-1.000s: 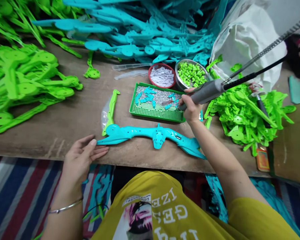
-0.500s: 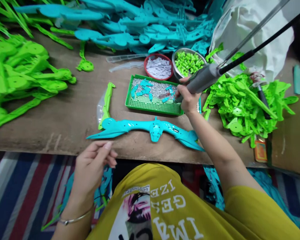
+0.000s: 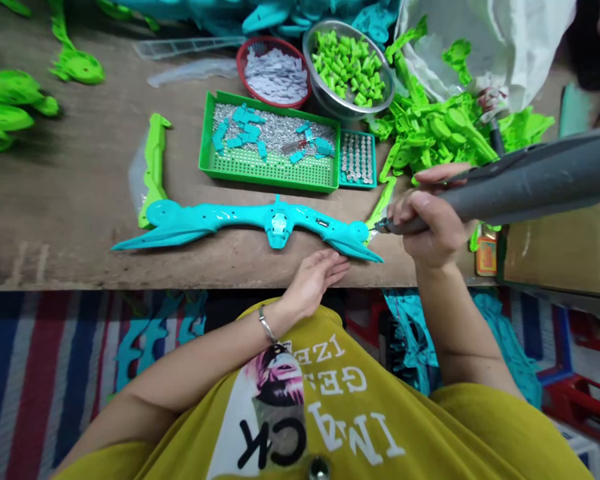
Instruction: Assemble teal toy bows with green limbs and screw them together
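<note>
Tray (image 3: 275, 175) behind teal bow (image 3: 220, 217); green parts (image 3: 430, 130) beside right hand (image 3: 430, 227) gripping driver (image 3: 530, 180).

**Surfaces & finishes at yr bench**

Yr turquoise bow piece (image 3: 245, 221) is moulded plastic, smooth & v. glossy, w/ bright highlights along it. The grey driver (image 3: 525, 180) in yr right hand (image 3: 430, 227) looks matt, no shine. Table (image 3: 70, 200) is bare wood, rough & scuffed, grain showing. Green tray (image 3: 275, 175) is perforated plastic, semi-matt; the screws (image 3: 280, 130) in it are bright metal. Steel bowl (image 3: 387, 90) is polished & reflective; red bowl (image 3: 241, 67) looks plastic. Yr bracelet (image 3: 266, 325) is shiny metal, yr shirt (image 3: 380, 427) yellow cloth w/ matt print. Box (image 3: 555, 250) at right is dull cardboard.
</note>
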A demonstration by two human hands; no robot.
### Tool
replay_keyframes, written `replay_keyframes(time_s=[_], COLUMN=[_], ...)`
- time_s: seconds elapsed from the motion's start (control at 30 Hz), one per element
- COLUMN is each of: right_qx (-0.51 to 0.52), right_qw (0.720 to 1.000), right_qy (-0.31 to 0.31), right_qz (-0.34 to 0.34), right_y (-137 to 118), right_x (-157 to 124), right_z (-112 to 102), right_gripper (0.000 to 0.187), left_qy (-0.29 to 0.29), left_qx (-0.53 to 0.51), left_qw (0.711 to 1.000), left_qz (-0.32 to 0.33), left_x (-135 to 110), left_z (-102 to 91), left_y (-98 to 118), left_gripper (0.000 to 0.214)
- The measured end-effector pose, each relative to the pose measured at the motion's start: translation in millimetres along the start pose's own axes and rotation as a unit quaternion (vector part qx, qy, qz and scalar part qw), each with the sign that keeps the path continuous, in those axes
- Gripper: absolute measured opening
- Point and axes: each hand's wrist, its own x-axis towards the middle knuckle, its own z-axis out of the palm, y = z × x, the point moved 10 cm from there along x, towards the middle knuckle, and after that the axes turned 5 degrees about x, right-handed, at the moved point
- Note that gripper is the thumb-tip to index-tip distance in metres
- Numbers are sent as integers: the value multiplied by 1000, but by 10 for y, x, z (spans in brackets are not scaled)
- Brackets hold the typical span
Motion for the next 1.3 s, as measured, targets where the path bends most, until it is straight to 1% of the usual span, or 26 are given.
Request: replay_keyframes(time_s=[0.1,0.17,0.2,0.23,0.3,0.4,0.53,0.7,0.83,1.03,1.17,1.23,1.3], right_qx=[-52,-71,-75,-77,-78,-81,-86,-73,-85,-121,-103,-93,-112], right_qw=[998,996,995,995,996,996,996,995,993,987,985,985,985], right_qy=[30,53,58,59,48,21,-21,-57,-76,-97,-130,-140,-122], right_qz=[8,15,18,20,21,27,33,40,43,44,55,46,41], right_y=[4,47,79,115,200,372,608,808,844,824,801,734,652], right_x=[-49,-8,30,77,193,376,556,649,678,711,694,647,558], right_z=[-310,-435,-454,-442,-346,-113,178,402,511,587,623,547,327], right_gripper=[28,32,34,36,41,46,48,48,49,52,63,71,68], left_qy=[-18,-17,-17,-16,-18,-23,-14,-15,-14,-8,-12,-10,3], left_qx=[7,17,21,25,31,32,22,17,15,20,36,46,51], left_qw=[1000,1000,1000,999,999,999,1000,1000,1000,1000,999,999,998], left_qz=[-7,-11,-11,-11,-7,3,8,11,14,17,23,23,28], left_x=[49,59,63,67,76,85,85,73,66,71,60,43,20], left_z=[98,115,122,131,153,177,136,109,93,68,74,53,-1], left_y=[-35,-63,-76,-90,-106,-102,-68,-22,-1,6,26,38,71], left_gripper=[10,14,16,18,20,22,23,27,25,17,18,20,20])
